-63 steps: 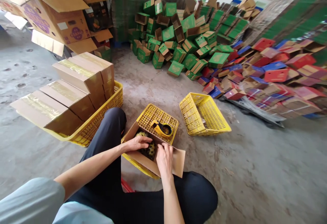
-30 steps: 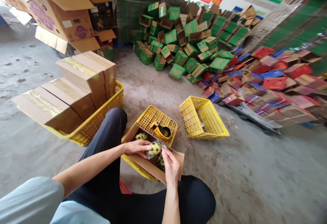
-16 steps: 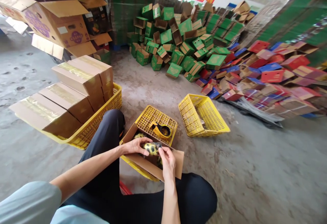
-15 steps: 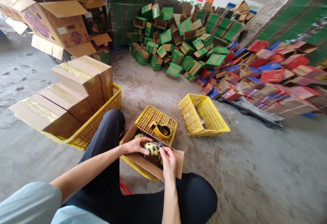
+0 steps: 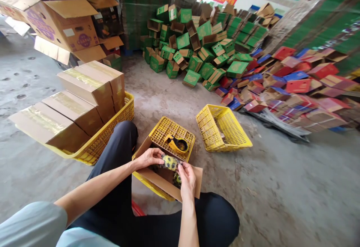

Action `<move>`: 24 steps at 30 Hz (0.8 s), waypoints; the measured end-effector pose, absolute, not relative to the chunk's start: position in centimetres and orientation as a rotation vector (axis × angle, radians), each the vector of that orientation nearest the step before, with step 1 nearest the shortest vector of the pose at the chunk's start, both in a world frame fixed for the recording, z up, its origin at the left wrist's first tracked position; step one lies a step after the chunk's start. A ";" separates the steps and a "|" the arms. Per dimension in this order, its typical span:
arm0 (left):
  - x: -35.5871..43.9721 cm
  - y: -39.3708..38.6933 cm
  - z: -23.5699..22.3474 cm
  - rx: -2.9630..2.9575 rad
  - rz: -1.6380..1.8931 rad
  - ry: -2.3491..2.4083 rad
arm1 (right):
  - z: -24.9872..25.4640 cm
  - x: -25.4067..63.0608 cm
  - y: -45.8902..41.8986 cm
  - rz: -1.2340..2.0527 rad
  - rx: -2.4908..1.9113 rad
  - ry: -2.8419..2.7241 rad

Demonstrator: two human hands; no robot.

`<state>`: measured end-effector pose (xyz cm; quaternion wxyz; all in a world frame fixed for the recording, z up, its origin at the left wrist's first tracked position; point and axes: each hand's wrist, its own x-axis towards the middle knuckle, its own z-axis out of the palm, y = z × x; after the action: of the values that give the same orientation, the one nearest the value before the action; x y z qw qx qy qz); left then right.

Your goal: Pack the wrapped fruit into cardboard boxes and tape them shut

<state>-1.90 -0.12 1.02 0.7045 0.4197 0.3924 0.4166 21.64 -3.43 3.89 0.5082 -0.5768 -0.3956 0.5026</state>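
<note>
Between my two hands is a yellow-green packet with black spots (image 5: 171, 162), wrapped in clear plastic; its exact kind I cannot make out. My left hand (image 5: 150, 157) pinches its left end, and my right hand (image 5: 186, 175) grips the right end. Just below lies an open cardboard box (image 5: 159, 181) with its flaps out, and a similar spotted packet (image 5: 177, 179) shows inside, partly hidden by my right hand. Beyond the box, a yellow and black tape dispenser (image 5: 177, 144) rests on a yellow plastic crate (image 5: 164, 126).
To the left, a long yellow crate (image 5: 112, 128) holds several taped cartons (image 5: 90, 85). Another yellow crate (image 5: 225, 128) stands on the floor at right. Farther back are heaps of green boxes (image 5: 194, 67) and red and blue boxes (image 5: 298, 85). Large cartons (image 5: 64, 25) are stacked at upper left.
My left hand has shifted from around the packet's body to its left end. The packet sits slightly higher and more exposed between both hands.
</note>
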 end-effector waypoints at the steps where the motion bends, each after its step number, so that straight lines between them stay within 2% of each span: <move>1: -1.9 -0.2 1.0 0.946 0.923 0.859 | 3.9 21.6 -3.5 1.215 -1.391 -0.935; 15: -2.1 -0.7 2.7 1.008 0.722 0.730 | 4.7 21.7 -3.8 1.255 -1.258 -0.846; 24: -1.8 -1.0 2.5 0.838 0.773 0.682 | 5.0 21.3 -3.9 1.284 -1.201 -0.933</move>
<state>-1.81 -0.97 2.49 0.7874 0.3888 0.3166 0.3586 21.31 -3.89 4.98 0.5443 -0.5060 -0.3933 0.5413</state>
